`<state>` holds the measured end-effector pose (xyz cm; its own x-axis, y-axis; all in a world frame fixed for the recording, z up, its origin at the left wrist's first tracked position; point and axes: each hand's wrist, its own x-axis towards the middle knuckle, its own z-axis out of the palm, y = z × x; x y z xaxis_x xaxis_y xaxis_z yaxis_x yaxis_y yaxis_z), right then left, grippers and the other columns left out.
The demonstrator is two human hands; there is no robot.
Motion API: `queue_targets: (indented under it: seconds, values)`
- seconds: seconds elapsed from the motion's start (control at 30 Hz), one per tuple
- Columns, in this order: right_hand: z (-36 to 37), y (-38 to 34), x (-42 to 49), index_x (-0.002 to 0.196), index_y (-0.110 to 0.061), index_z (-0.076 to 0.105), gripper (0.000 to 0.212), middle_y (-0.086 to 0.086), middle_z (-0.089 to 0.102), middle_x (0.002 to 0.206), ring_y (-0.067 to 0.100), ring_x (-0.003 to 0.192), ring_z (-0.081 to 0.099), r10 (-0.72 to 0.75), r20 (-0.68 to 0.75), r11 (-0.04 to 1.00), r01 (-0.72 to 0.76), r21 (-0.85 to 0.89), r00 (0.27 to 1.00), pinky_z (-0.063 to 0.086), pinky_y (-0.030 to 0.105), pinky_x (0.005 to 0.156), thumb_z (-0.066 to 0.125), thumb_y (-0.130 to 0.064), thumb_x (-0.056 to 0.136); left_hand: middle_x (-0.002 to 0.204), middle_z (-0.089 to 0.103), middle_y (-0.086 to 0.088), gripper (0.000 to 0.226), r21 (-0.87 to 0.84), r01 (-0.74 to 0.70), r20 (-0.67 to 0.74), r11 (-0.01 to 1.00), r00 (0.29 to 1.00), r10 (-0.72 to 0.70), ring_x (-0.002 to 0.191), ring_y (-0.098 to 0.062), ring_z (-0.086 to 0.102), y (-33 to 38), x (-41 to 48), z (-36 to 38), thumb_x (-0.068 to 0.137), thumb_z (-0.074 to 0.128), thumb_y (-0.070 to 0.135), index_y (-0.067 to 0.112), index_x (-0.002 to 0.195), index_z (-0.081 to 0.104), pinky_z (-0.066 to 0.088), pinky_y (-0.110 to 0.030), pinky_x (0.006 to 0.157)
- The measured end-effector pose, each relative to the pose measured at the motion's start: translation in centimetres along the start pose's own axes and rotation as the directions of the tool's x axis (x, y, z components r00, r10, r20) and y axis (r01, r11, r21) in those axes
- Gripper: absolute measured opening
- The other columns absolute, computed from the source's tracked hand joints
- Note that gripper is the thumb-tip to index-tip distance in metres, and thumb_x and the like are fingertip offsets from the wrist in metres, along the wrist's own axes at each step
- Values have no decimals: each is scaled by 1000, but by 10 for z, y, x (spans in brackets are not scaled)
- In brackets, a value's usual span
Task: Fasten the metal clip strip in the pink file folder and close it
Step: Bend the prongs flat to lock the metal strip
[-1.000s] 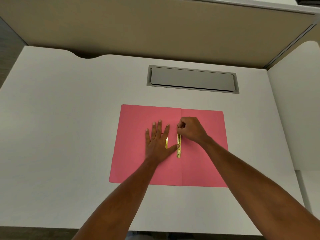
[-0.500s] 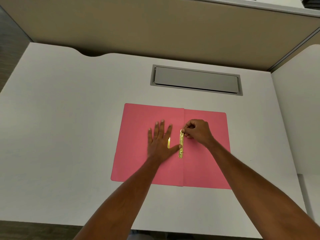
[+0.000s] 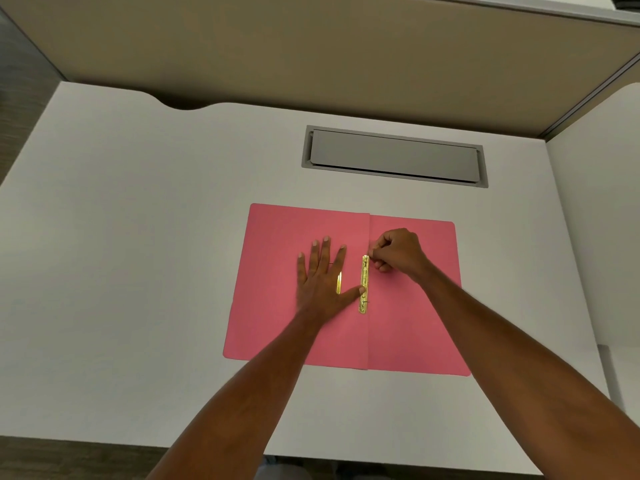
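A pink file folder (image 3: 277, 323) lies open and flat on the white desk. A gold metal clip strip (image 3: 364, 284) runs along its centre fold. My left hand (image 3: 322, 278) rests flat on the left leaf with fingers spread, its thumb tip touching the strip's lower part. A second short gold piece (image 3: 338, 283) shows between that thumb and forefinger. My right hand (image 3: 398, 251) is curled, its fingertips pinching the top end of the strip; what lies under those fingers is hidden.
A grey cable hatch (image 3: 394, 155) is set into the desk behind the folder. A beige partition wall (image 3: 311, 46) stands at the back, with another panel at the right. The desk's front edge runs near my forearms.
My right hand's fingertips have shifted from over the fold to the strip's top right side. The strip now lies straighter along the fold. My left hand has stayed flat.
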<state>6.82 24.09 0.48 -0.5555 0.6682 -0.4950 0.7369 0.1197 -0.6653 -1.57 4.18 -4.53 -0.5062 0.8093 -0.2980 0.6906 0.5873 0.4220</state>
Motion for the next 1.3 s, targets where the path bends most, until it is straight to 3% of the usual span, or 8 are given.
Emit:
queue_targets:
  seconds: [0.17, 0.33, 0.43, 0.53, 0.67, 0.9, 1.07, 1.3]
  values:
    - [3, -5, 1, 92, 8, 73, 10, 23, 79, 80, 42, 78, 81, -15, -33, 1000, 15, -23, 999, 70, 51, 75, 80, 2, 88, 181, -22, -6, 104, 0, -2, 2, 1000, 1000, 2, 168, -31, -24, 0, 0, 0, 95, 43, 83, 34, 173, -4, -10, -61, 136]
    - [9, 5, -21, 98, -6, 76, 8, 11, 79, 93, 29, 89, 77, -46, -185, 998, 53, 38, 982, 64, 39, 79, 79, -8, 90, 182, -21, -5, 104, -18, 3, 2, 1000, 1000, -3, 168, -30, -24, 1, -1, -2, 95, 46, 83, 34, 173, -3, -11, -60, 136]
    - [23, 19, -54, 89, -13, 75, 9, 2, 77, 86, 25, 88, 75, -12, -259, 999, 25, 47, 966, 59, 37, 74, 73, -21, 94, 182, -21, -5, 104, -21, 4, 1, 1000, 1000, -4, 168, -29, -24, 1, -1, -3, 95, 45, 83, 34, 173, -3, -11, -59, 137]
    - [42, 33, -88, 81, -10, 74, 27, 6, 80, 76, 30, 76, 79, 112, -189, 987, -87, 133, 976, 66, 49, 77, 82, -35, 89, 181, -23, -6, 105, -13, 3, 10, 1000, 1000, -3, 168, -31, -24, 1, -2, -3, 95, 44, 84, 32, 173, -4, -11, -60, 137]
    - [64, 40, -120, 85, -14, 77, 12, 5, 80, 72, 22, 64, 77, 163, -126, 976, -142, 165, 978, 67, 52, 75, 88, -19, 82, 181, -24, -7, 106, -3, 2, 20, 1000, 1000, -2, 168, -31, -24, 1, -2, -6, 95, 44, 83, 32, 173, -5, -11, -60, 136]
    - [92, 40, -151, 116, -16, 80, 20, 6, 82, 106, 27, 94, 75, -45, -274, 972, -21, -235, 961, 62, 42, 85, 70, -25, 101, 181, -23, -7, 106, -11, 1, 26, 1000, 1000, 0, 168, -31, -24, 1, -3, -7, 96, 46, 82, 31, 173, -5, -11, -60, 136]
    - [101, 42, -157, 128, -12, 75, 31, 11, 75, 105, 28, 90, 73, -141, -205, 881, 28, -473, 969, 61, 37, 80, 53, -25, 111, 181, -22, -7, 105, -16, 1, 23, 1000, 1000, 0, 168, -31, -23, 2, -3, -8, 96, 48, 80, 32, 173, -4, -13, -59, 136]
    - [99, 37, -153, 141, -5, 64, 34, 14, 73, 128, 30, 107, 71, -221, -72, 695, 105, -711, 973, 61, 38, 88, 48, -12, 111, 181, -22, -7, 105, -10, 1, 27, 1000, 1000, 0, 168, -31, -22, 3, -4, -8, 96, 48, 80, 32, 173, -4, -12, -59, 137]
